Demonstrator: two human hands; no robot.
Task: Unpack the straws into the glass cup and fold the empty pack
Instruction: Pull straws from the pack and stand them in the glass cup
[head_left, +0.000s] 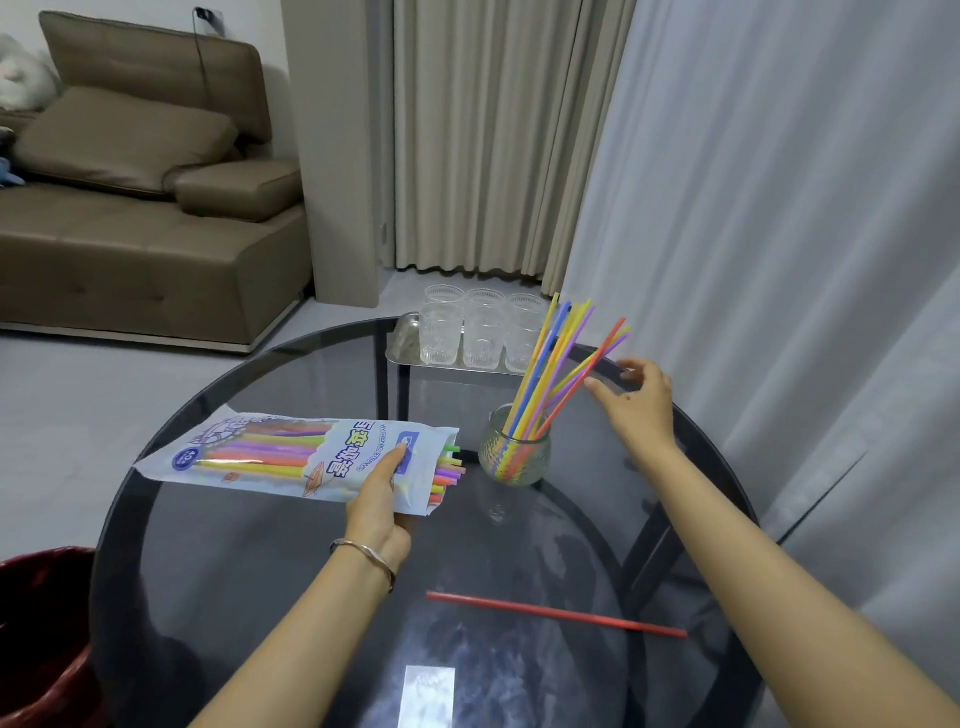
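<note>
Dark round glass worktop (311, 597), sofa and curtains behind, red bin (41, 623) sitting low beyond the left elbow.

Left grip (382, 499) is holding the pack (291, 457) near its open mouth. The fingers are lying flat along the top and the thumb looks tucked under the near edge, so the pack is being pinched and pinned to the worktop. Probable reason: this is keeping the mouth steady and aimed across at the other hand, so straws can be drawn without the pack sliding.

Pack straws (449, 473) are poking out of the mouth just past the left fingertips. A good many are showing through the film, so the pack is far from empty and folding is not yet due.

Right grip (636, 400) is hovering apart, fingers loosely spread and clamping nothing. The thumb tip is sitting at the outermost leaning straws. Whether it is touching them, I cannot tell.

Cup (514, 452) is standing upright below and inward of the right grip, just beyond the pack mouth. Cup straws (556, 364) are fanning up and out toward that hand, ends resting on the cup bottom.

One red straw (556, 614) is lying loose on the worktop, nearer the body than either grip and between the forearms. It is going to need picking up.

Tray (400, 343) of spare glasses is sitting at the far edge, well beyond both grips.
</note>
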